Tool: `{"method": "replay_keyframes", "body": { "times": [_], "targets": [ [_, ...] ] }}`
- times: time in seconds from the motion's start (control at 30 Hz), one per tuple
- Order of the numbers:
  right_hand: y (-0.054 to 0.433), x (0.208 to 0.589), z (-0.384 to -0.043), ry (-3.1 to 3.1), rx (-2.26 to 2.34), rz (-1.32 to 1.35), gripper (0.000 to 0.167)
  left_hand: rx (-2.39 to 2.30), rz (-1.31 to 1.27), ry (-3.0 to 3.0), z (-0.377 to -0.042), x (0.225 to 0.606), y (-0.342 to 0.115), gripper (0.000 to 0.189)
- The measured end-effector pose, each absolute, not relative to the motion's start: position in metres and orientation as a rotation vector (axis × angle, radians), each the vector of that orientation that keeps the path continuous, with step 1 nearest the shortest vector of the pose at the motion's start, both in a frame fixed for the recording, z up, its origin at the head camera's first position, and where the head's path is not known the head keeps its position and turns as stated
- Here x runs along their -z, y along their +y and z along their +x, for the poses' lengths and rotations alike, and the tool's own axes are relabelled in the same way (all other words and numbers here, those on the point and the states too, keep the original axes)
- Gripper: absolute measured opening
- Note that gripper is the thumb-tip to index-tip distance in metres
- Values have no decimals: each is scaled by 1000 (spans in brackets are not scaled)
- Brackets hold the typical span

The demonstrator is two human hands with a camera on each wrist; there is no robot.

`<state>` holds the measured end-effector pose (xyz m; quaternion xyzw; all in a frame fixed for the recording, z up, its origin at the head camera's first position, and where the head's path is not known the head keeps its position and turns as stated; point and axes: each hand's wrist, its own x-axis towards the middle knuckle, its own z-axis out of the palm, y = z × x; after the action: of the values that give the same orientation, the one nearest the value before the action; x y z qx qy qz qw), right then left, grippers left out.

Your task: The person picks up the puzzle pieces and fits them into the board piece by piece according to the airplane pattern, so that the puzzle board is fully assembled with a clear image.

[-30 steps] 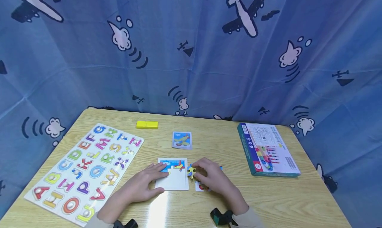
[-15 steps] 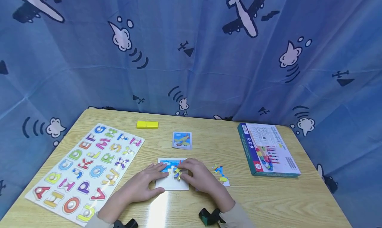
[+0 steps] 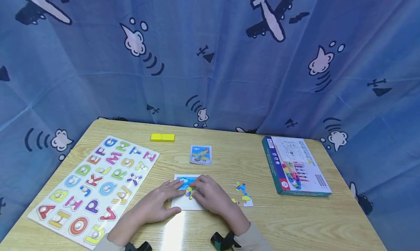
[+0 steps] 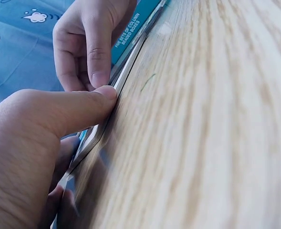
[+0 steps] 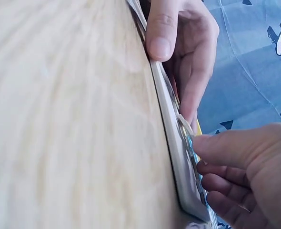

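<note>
A small white jigsaw tray (image 3: 183, 204) lies on the table, with blue sky pieces along its far side. My left hand (image 3: 159, 203) rests on its left part, fingers stretched out over the pieces and thumb at the near edge. Over the middle of the tray, my right hand (image 3: 210, 194) pinches a yellow jigsaw piece (image 3: 189, 192) between thumb and fingers. The right wrist view has this piece tilted close above the tray surface, near the left fingertips. The right hand covers the tray's right side in the head view.
Several loose jigsaw pieces (image 3: 241, 188) lie right of the tray. A picture card (image 3: 201, 155) with a yellow plane and a yellow block (image 3: 162, 137) sit farther back. An alphabet board (image 3: 95, 187) fills the left side; a boxed toy (image 3: 296, 166) stands at right.
My right hand has moved left from the loose pieces to the tray's middle, carrying the yellow jigsaw piece and turning it. The left hand has stayed in place.
</note>
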<state>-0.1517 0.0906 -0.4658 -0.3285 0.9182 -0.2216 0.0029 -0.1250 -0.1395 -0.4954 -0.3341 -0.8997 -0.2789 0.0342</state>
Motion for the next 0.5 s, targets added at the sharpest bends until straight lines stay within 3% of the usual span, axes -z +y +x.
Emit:
{"method": "replay_keyframes", "body": {
  "times": [0.5],
  "targets": [
    [85,468,-146,3003,567,-1117,22,882,-1030,-2775,-125,494,-139,50]
  ]
}}
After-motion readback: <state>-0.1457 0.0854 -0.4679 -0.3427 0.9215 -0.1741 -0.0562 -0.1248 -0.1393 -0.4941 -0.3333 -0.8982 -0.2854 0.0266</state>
